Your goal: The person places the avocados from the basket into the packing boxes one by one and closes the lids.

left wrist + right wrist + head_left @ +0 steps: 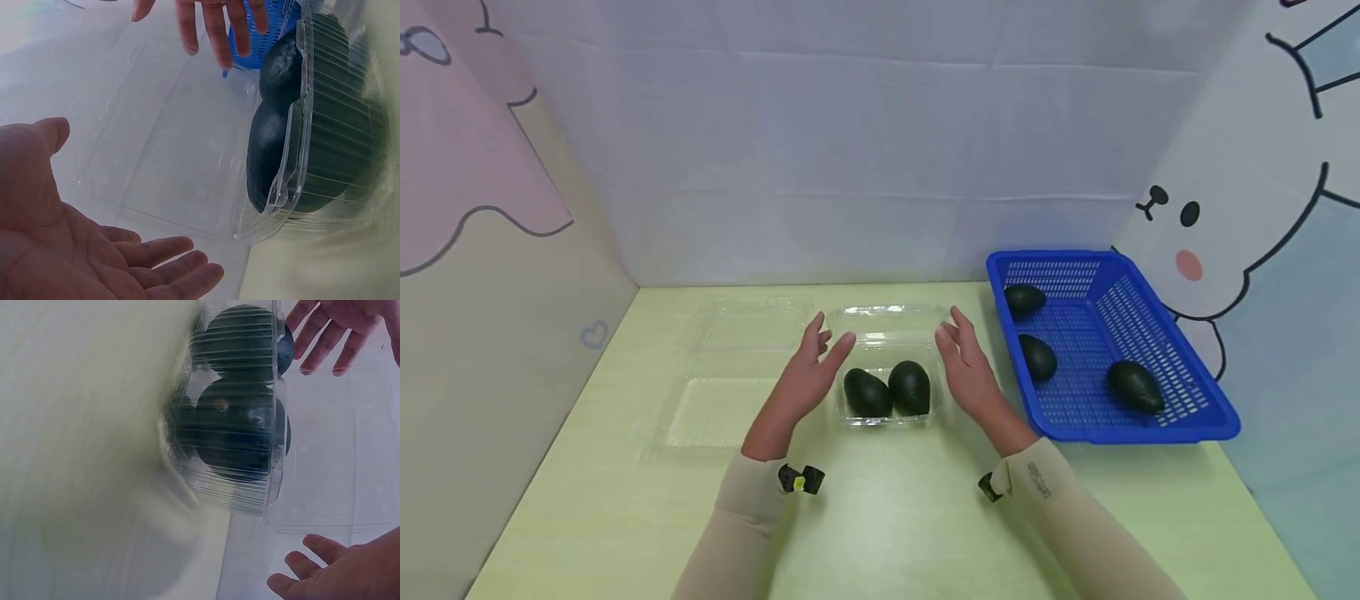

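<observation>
A transparent plastic clamshell box [880,422] stands in the middle of the table with its lid [887,321] raised at the back. Two dark green avocados [867,393] lie side by side in its base; the left wrist view shows them [269,150] through the ribbed wall. To the left of the box is my left hand [805,379], fingers extended and palm turned inward, holding nothing. My right hand [973,375] mirrors it on the right, fingers also extended, between the box and the basket. Both hands appear apart from the plastic.
At the right, a blue plastic basket [1150,436] contains three avocados [1135,386]. Another transparent clamshell box [718,412] lies opened on the left side of the table [880,542], its lid [752,321] toward the back. A pale curtain [850,167] hangs behind.
</observation>
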Action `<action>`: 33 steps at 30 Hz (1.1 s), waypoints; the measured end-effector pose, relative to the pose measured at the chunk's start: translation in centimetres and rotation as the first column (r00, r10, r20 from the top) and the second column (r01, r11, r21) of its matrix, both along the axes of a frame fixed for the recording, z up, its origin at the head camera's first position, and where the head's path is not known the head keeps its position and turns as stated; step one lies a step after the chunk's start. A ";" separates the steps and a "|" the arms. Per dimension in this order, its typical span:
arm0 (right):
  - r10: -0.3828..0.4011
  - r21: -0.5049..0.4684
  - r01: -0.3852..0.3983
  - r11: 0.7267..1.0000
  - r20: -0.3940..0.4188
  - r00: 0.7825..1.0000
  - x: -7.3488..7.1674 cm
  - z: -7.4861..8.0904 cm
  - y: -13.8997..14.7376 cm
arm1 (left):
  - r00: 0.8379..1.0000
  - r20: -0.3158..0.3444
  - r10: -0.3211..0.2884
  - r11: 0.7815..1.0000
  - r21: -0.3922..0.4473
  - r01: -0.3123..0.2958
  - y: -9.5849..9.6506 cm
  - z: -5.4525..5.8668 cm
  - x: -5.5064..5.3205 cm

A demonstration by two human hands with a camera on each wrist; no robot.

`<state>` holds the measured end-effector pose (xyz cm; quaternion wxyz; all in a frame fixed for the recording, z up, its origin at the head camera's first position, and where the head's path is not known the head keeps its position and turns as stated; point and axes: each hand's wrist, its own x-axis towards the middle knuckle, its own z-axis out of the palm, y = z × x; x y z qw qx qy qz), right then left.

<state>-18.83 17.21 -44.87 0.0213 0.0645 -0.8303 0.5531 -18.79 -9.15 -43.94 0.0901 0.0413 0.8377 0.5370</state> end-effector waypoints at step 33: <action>0.064 0.128 -0.069 0.989 0.045 0.997 3.4 -1.1 0.6 | 1.000 0.015 -0.025 0.999 -0.028 0.026 0.2 -1.3 4.0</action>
